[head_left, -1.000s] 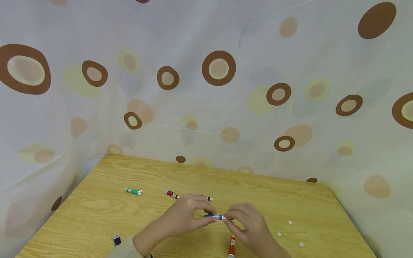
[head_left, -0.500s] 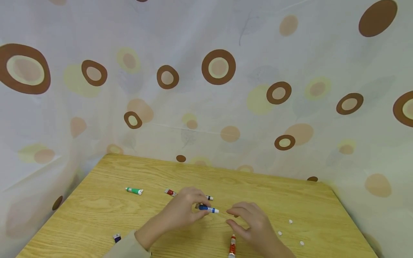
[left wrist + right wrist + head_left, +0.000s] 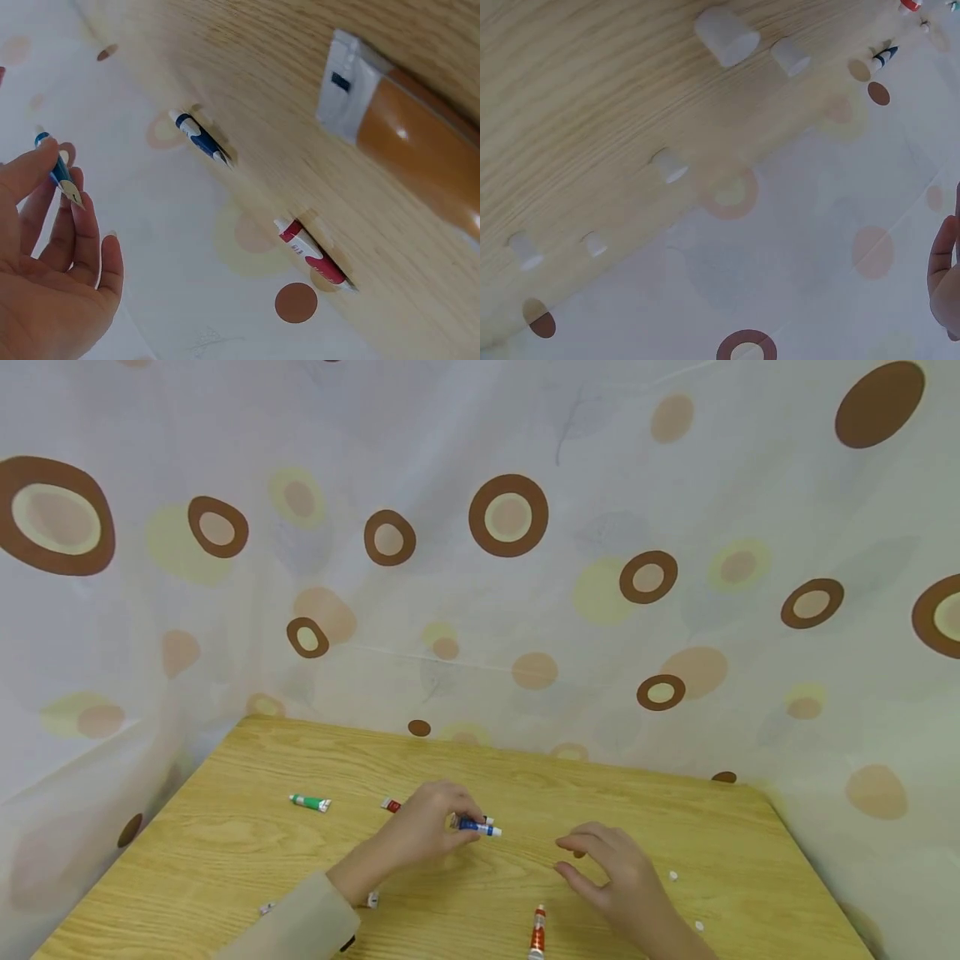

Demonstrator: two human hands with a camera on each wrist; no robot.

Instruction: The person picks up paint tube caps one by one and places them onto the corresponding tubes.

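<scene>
My left hand [image 3: 431,827] pinches a blue paint tube [image 3: 480,828] between thumb and fingers, its white cap end pointing right. In the left wrist view this blue tube shows above the curled fingers. Behind it in the head view, a dark tube [image 3: 201,139] with a white cap lies on the table, mostly covered by the hand. A red tube [image 3: 311,255] lies beside it, half hidden by the left hand from above. My right hand [image 3: 611,872] hovers to the right, thumb and fingers apart, holding nothing. An orange-red tube [image 3: 537,933] lies below, between the hands.
A green tube [image 3: 309,802] lies at the back left of the wooden table [image 3: 247,843]. Near the left sleeve [image 3: 300,922], other tubes peek out, among them an orange-brown one [image 3: 420,135]. Several white caps [image 3: 726,36] stand at the right. A patterned sheet [image 3: 450,610] hangs behind.
The right hand has let go of the blue tube's end and drawn back to the right. The left hand has carried the tube away, towards the dark tube at the back.
</scene>
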